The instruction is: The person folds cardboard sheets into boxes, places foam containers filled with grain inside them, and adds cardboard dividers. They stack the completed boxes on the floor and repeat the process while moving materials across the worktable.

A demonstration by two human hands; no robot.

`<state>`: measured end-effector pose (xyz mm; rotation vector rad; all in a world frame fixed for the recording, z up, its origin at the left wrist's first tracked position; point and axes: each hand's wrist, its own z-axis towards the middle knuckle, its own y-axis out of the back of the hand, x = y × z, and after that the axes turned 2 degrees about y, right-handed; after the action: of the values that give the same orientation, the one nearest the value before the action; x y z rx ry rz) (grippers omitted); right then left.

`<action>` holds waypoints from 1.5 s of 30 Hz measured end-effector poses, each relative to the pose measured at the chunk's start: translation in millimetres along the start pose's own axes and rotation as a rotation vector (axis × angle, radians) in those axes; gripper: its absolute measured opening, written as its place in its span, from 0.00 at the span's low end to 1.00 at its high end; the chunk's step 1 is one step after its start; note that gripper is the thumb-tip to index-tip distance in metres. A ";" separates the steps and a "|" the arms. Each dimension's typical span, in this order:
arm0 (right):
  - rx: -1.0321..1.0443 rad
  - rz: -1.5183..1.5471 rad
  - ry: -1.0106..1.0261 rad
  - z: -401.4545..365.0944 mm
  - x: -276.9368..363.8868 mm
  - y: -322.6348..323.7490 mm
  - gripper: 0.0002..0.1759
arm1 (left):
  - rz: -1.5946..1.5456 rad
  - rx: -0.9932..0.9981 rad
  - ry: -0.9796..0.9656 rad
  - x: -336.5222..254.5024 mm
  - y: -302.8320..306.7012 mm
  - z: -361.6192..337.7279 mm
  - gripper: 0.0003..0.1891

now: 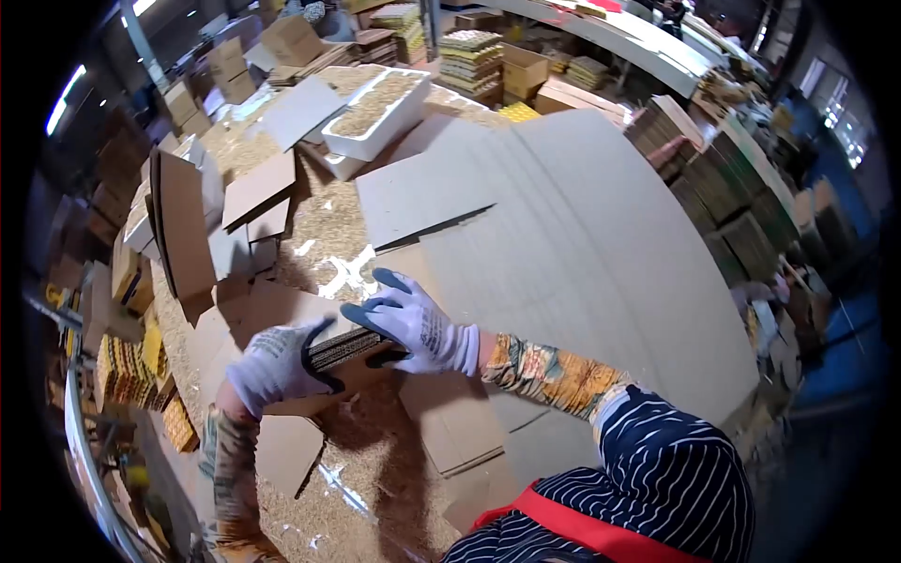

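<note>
A small stack of brown corrugated cardboard pieces (345, 351) is held between two hands, above the loose yellowish shavings (394, 488). Its left end is gripped by the left hand (279, 366), in a white glove with dark fingertips; its right end is clasped by the fingers of the similarly gloved right hand (420, 328). A large grey flat cardboard sheet (591, 253) is seen to the right.

Gloves (272, 368) are whitish w/ gry fingers (360, 316), cardboard (343, 351) brn, shirt (678, 474) striped navy/wht.
</note>
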<state>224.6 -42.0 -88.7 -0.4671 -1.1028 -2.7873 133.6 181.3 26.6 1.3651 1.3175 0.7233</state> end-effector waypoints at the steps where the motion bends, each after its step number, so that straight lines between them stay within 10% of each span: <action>1: 0.140 0.058 -0.075 -13.0 -7.4 -2.7 0.53 | -0.003 0.006 -0.013 -5.7 -8.4 -3.1 0.38; 3: 0.217 -0.204 -0.189 -34.9 -21.1 7.3 0.51 | -0.035 0.191 0.189 -33.9 -14.8 -14.2 0.35; 6: 0.551 -0.463 -0.423 -86.1 -42.4 7.7 0.48 | 0.089 -0.349 -0.096 -57.6 -45.4 -74.2 0.20; 8: 0.541 -0.453 -0.425 -87.6 -45.7 1.2 0.47 | -0.120 -0.308 0.124 -67.6 -17.6 -132.1 0.23; 10: 0.522 -0.458 -0.448 -88.4 -44.3 0.6 0.46 | -0.700 -0.506 0.561 -25.1 -8.5 -215.1 0.28; 14: 0.540 -0.473 -0.459 -91.2 -47.7 -4.5 0.45 | -1.530 -1.172 0.302 105.6 -34.4 -247.0 0.24; 15: 0.571 -0.421 -0.402 -92.1 -56.2 -6.0 0.46 | -1.256 -1.210 0.293 109.6 -59.5 -210.3 0.22; 17: 0.600 -0.393 -0.370 -106.0 -47.1 23.3 0.48 | -1.479 -0.881 -0.003 81.2 -105.9 -160.4 0.20; 19: 0.207 0.153 -0.637 -88.5 -31.8 97.3 0.45 | -1.795 -0.875 0.531 -31.2 -135.4 -122.4 0.16; 20: 0.180 -0.015 -0.556 -93.6 -18.3 153.1 0.46 | -1.685 -0.500 0.447 -12.2 -191.8 -122.1 0.37; 22: 0.111 -0.403 -0.592 -153.3 -18.6 274.4 0.51 | -1.481 -0.380 0.724 -68.8 -259.9 -94.6 0.44; 26: -0.071 -0.875 -1.183 -390.8 -70.0 480.9 0.45 | -1.357 -0.570 0.573 -143.1 -317.8 -69.1 0.51; 28: -0.268 0.535 -1.690 -489.1 -73.5 526.6 0.40 | -1.689 -0.414 0.897 -184.3 -248.8 -56.1 0.46; 30: -0.249 0.943 -1.783 -415.8 20.3 499.6 0.28 | -1.860 -0.199 0.840 -185.9 -253.6 -47.7 0.41; 33: -0.061 1.072 -1.509 -477.0 -32.6 448.8 0.32 | -1.027 -0.212 0.157 -191.1 -263.0 -63.9 0.27; 35: 0.171 0.925 -1.216 -440.5 -9.9 461.2 0.39 | -1.235 -0.198 0.483 -237.6 -222.3 -65.8 0.22; 38: 0.020 0.911 -1.024 -428.7 3.3 461.6 0.35 | -1.276 -0.194 0.380 -203.6 -245.8 -65.2 0.23; 40: -0.057 1.546 -1.357 -462.0 -23.5 456.8 0.27 | -1.723 -0.118 0.557 -182.8 -265.7 -58.6 0.24; 45: 0.023 1.163 -1.310 -428.7 -8.2 430.1 0.26 | -1.092 -0.377 0.218 -333.6 -176.9 -71.9 0.23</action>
<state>218.7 -649.0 -107.5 -2.1546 -0.5167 -1.2449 -57.7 -145.0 -41.7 0.1518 1.7188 0.3123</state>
